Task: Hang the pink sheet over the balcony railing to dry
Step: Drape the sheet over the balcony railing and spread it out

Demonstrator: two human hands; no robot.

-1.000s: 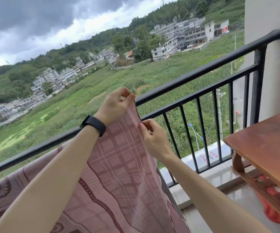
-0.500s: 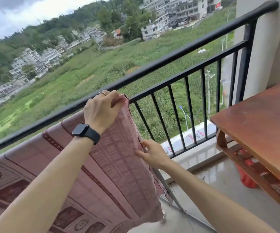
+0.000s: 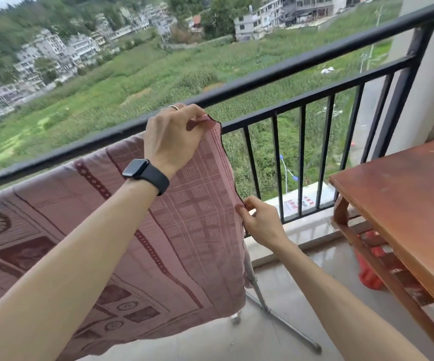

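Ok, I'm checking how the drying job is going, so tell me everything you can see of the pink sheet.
The pink sheet is thin woven-looking cloth, dusty pink with maroon bands, checks and round motifs. It hangs spread on the balcony side, its top edge just below the top bar of the railing; what carries it is hidden. The left hand pinches its upper right corner, the right hand pinches its right edge lower down. A metal stand leg shows beneath.

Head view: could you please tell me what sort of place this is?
Probably an upper-floor home balcony: a black metal railing with a patterned pink sheet hanging along it, a reddish wooden table beside it, and green fields with buildings far below.
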